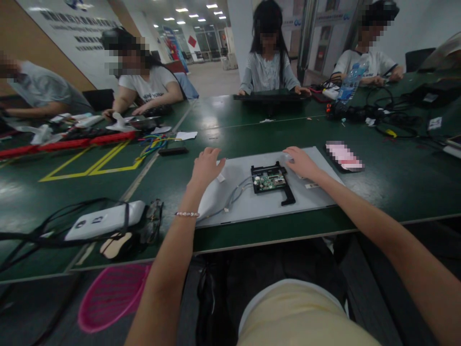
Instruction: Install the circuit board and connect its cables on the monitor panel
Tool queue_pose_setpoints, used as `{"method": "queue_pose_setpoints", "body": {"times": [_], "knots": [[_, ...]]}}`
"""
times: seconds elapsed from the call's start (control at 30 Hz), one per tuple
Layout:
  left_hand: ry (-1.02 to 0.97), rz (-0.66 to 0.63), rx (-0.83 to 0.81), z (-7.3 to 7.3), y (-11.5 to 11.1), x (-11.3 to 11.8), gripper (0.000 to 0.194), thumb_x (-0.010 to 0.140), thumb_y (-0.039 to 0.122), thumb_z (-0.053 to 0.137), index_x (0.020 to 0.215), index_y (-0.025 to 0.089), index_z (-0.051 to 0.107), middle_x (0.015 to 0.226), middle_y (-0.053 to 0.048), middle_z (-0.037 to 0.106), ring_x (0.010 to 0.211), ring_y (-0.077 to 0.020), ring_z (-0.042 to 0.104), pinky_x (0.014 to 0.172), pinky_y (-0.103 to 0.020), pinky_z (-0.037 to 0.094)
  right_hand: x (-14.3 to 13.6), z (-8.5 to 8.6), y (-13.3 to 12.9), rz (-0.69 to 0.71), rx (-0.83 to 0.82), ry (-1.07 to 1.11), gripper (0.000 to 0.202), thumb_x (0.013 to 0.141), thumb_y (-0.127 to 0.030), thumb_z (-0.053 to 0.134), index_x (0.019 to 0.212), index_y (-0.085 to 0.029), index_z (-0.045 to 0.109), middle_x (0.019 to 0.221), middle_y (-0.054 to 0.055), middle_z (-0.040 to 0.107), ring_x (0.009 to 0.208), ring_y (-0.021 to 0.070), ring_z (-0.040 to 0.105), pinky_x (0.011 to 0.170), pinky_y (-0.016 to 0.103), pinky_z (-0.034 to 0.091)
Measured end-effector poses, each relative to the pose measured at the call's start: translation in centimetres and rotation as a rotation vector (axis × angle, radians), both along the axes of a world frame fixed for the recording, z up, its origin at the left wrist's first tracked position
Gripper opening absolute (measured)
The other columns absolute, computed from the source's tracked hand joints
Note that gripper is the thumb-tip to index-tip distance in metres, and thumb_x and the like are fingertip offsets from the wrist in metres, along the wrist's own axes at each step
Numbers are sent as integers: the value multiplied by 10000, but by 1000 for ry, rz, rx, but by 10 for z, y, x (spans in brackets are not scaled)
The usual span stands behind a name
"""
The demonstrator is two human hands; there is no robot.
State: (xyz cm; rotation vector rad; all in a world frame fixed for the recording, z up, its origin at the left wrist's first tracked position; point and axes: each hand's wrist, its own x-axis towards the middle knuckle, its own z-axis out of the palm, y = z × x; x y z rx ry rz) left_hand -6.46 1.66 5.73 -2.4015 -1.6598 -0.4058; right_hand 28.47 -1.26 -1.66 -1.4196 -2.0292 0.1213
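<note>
A flat white panel (245, 211) lies at the table's front edge. On it rests a black frame (290, 196) holding a green circuit board (270, 181), with thin grey cables (236, 192) running to its left. My left hand (208, 166) is at the panel's back left, thumb apart from the fingers, above a white rounded thing (211, 194) partly hidden by my wrist. My right hand (301, 162) is at the back right of the board, fingers spread, beside a small shiny item (287, 156) too unclear to name. Neither hand visibly grips anything.
A phone (345, 156) lies right of the panel. To the left are a white power strip (108, 218), glasses (153, 221), black cables and a black bar (173, 151). A pink basket (113, 295) is below the edge. Several people sit around the table; a bottle (351, 82) stands back right.
</note>
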Motion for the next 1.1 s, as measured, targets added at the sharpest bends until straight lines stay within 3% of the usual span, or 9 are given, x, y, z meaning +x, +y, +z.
{"method": "queue_pose_setpoints", "body": {"times": [0.17,0.27,0.37,0.5,0.73,0.93,1.1], "knots": [[-51,-407,-101,-12,-4,21,537,976,464,383,1423,167,400,1515,-126,349,1405,-263,304,1155,-428,254,12,-9,7,-46,-85,-57,315,883,-248,514,1137,-141,668,1205,154,653,1127,301,587,998,460,447],[-45,-531,-233,-21,-9,30,593,986,509,339,1474,174,323,1577,-114,250,1453,-238,220,1179,-398,205,13,-8,7,-58,-85,-74,305,886,-251,515,1120,-149,682,1181,141,671,1118,287,598,987,438,454],[-34,-566,-351,-29,-13,38,623,991,541,296,1503,188,274,1603,-106,192,1464,-231,201,1184,-382,189,14,-6,7,-60,-74,-59,294,884,-250,521,1099,-155,698,1149,130,686,1098,273,609,978,417,461],[17,-591,-420,-37,-17,46,665,982,586,280,1517,192,265,1588,-120,236,1446,-264,250,1179,-406,192,15,-7,9,-70,-52,-28,268,881,-239,531,1059,-172,720,1102,111,705,1042,256,628,944,399,476],[30,-587,-437,-36,-19,46,691,973,610,276,1527,198,243,1585,-119,247,1447,-276,251,1180,-421,187,14,-7,11,-115,-34,35,226,867,-226,552,968,-172,746,1003,101,726,946,257,652,883,406,498],[-93,-605,-467,-30,-24,48,701,975,601,287,1551,232,131,1630,-70,72,1483,-238,152,1200,-383,166,25,0,11,102,-64,6,249,817,-294,642,1031,-208,736,1063,83,710,976,251,641,892,410,503],[-57,-674,-517,-27,-31,52,725,944,629,367,1541,258,191,1625,-67,112,1477,-269,169,1196,-425,174,33,3,11,223,-147,71,250,836,-267,616,1057,-226,727,1072,60,706,908,202,656,825,358,540]]}}
